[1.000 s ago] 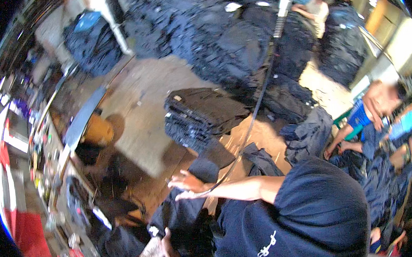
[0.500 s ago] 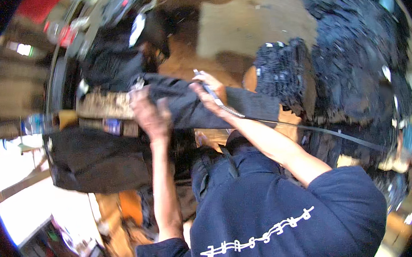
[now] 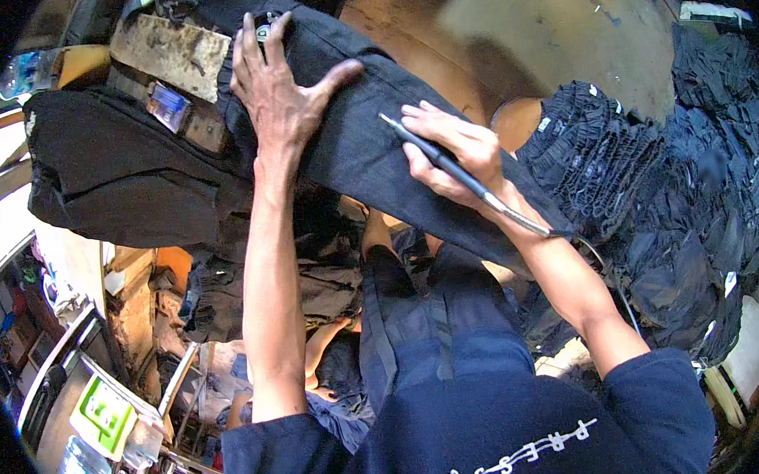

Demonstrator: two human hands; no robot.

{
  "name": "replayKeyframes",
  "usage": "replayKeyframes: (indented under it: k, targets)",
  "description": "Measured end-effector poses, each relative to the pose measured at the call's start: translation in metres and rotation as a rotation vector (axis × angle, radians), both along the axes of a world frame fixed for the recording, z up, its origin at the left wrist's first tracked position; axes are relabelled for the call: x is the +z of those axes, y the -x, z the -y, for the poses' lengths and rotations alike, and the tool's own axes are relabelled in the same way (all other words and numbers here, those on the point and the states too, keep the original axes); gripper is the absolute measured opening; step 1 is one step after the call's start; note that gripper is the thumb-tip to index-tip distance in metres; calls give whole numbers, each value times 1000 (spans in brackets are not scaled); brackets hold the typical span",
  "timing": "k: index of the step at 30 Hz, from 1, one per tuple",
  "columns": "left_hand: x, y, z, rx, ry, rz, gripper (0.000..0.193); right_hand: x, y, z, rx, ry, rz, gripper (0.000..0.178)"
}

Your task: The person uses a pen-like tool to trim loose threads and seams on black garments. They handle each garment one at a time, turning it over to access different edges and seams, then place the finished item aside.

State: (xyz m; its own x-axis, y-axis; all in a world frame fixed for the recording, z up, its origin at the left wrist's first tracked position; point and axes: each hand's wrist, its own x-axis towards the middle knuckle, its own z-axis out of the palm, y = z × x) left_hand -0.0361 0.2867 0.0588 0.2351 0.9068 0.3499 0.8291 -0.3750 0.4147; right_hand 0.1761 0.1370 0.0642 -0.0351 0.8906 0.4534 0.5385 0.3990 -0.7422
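Dark grey trousers (image 3: 372,156) lie stretched slantwise before me, from the upper left toward the lower right. My left hand (image 3: 283,87) rests on the upper end, fingers spread, beside a small round shiny fastener (image 3: 263,32). Held like a pen in my right hand (image 3: 458,153) is a slim dark handpiece (image 3: 445,161) with a narrow metal tip and a coiled metal sleeve at its rear, from which a thin cord runs along my forearm. The tip is over the cloth, to the right of my left hand; whether it touches cannot be told.
Piles of dark gathered garments (image 3: 598,150) lie at the right. Left of my work are a stained board (image 3: 172,56), a small blue-and-white packet (image 3: 168,106) and draped dark cloth (image 3: 111,161). A bottle (image 3: 84,470) and a green tray (image 3: 104,414) stand lower left. Another person's limb (image 3: 328,345) shows below.
The view has swung to the right and sharpened. My left hand has gone from a blurred, bunched pose to lying spread on the trousers. My right hand still holds the handpiece.
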Motion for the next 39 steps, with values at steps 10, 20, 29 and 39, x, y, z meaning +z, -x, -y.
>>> replayKeyframes:
  k: [10,20,29,39]
  targets:
    - [-19,4,-6,53,-113,34,86,-18,20,-39,32,-48,45,31]
    - [-19,3,-6,63,-72,48,87,-18,27,-50,69,-34,70,29]
    - [-27,4,-9,86,-131,35,88,-20,29,-52,41,-34,82,27]
    - [-31,8,-12,76,-131,37,87,-22,27,-50,38,-54,76,26]
